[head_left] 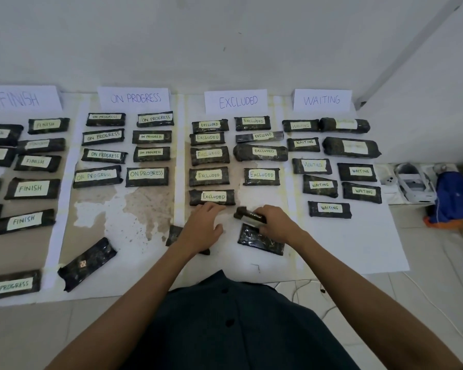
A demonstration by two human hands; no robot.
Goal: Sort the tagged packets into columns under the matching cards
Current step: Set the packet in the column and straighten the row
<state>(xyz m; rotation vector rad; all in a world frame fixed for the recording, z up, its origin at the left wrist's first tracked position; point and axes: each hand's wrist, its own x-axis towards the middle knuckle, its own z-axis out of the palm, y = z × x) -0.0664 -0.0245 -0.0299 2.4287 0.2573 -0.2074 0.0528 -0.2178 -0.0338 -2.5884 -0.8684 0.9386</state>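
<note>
Four white cards stand at the back: FINISH (19,98), ON PROGRESS (135,98), EXCLUDED (237,101), WAITING (321,100). Dark tagged packets lie in columns under each. My right hand (274,221) grips a dark packet (247,214) tilted on edge, below the right Excluded column. Just under it lies an untagged-side-up packet (259,240). My left hand (202,228) rests with straight fingers touching the lowest Excluded packet (211,196), covering part of another packet (173,235). A face-down packet (87,264) and an ON PROGRESS packet (12,285) lie loose at the lower left.
White paper sheets (358,249) cover the tiled floor against a white wall. At the right lie a white device (413,184), a blue bag (452,196) and thin cables (425,295). Stained bare paper (123,209) shows below the On Progress column.
</note>
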